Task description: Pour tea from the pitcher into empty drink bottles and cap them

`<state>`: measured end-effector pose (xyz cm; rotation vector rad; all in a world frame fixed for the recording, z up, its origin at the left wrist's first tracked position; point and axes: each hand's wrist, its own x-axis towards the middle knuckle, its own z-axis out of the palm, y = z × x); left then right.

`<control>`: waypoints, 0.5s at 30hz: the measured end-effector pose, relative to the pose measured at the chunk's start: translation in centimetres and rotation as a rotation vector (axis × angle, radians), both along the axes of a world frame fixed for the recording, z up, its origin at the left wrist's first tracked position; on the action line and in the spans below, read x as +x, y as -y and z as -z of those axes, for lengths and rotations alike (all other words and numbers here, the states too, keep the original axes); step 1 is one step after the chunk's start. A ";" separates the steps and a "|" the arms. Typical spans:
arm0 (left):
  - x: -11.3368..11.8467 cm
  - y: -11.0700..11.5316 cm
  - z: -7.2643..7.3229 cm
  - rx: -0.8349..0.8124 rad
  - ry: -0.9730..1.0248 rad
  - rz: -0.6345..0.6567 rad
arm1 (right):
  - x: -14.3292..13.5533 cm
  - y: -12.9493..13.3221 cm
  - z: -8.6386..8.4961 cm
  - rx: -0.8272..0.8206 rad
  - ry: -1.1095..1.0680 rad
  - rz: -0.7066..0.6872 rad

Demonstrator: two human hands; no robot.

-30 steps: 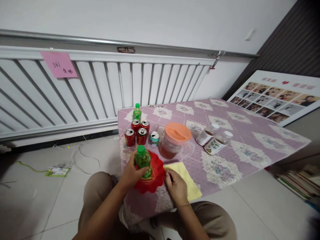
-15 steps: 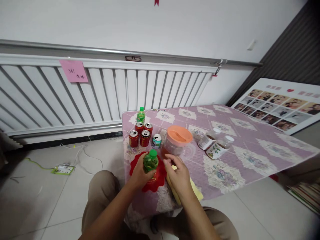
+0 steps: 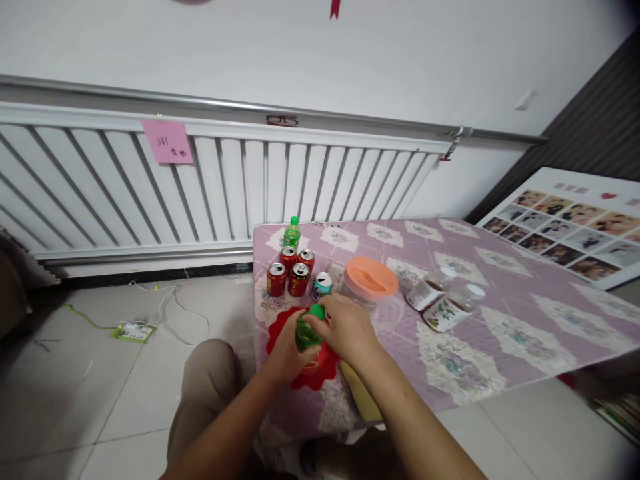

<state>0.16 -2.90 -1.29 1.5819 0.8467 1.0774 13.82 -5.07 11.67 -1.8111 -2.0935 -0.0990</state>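
My left hand [image 3: 289, 353] is wrapped round the body of a green plastic bottle [image 3: 306, 333], held upright over a red scalloped mat [image 3: 320, 377]. My right hand [image 3: 347, 330] closes over the bottle's green cap [image 3: 317, 311], its fingers gripping the cap from the right side. Part of the bottle is hidden behind the fingers. Under my right forearm lies a folded yellow cloth [image 3: 361, 393], partly covered. Just beyond the hands stand a teal can [image 3: 321, 287] and a clear pitcher with an orange lid [image 3: 371, 279].
Several red cans [image 3: 299, 280] stand at the table's left, with another green-capped bottle [image 3: 292, 235] behind them. Two white-capped labelled bottles [image 3: 447, 313] lie tilted on the right of the patterned tablecloth [image 3: 410, 360]. A radiator [image 3: 300, 180] runs behind the table.
My right hand has moved left and up from beside the bottle onto its green cap. My left hand keeps its hold on the bottle. The view has shifted slightly.
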 end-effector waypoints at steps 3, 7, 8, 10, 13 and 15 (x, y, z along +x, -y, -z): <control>-0.1 -0.1 0.0 0.049 -0.014 0.000 | 0.6 -0.2 -0.4 -0.050 -0.103 -0.119; -0.1 -0.2 0.3 0.065 -0.024 0.014 | 1.4 -0.3 -0.9 -0.117 -0.195 -0.248; -0.1 -0.2 0.3 0.066 -0.026 0.012 | 1.5 -0.3 -1.0 -0.129 -0.207 -0.274; 0.0 -0.3 0.5 0.064 -0.030 0.003 | 1.5 -0.2 -1.2 -0.151 -0.228 -0.316; 0.0 -0.2 0.7 0.058 -0.009 0.004 | 1.1 -0.1 -1.4 -0.152 -0.242 -0.267; 0.0 -0.2 0.8 0.054 0.011 0.020 | 0.7 -0.2 -1.4 -0.127 -0.208 -0.152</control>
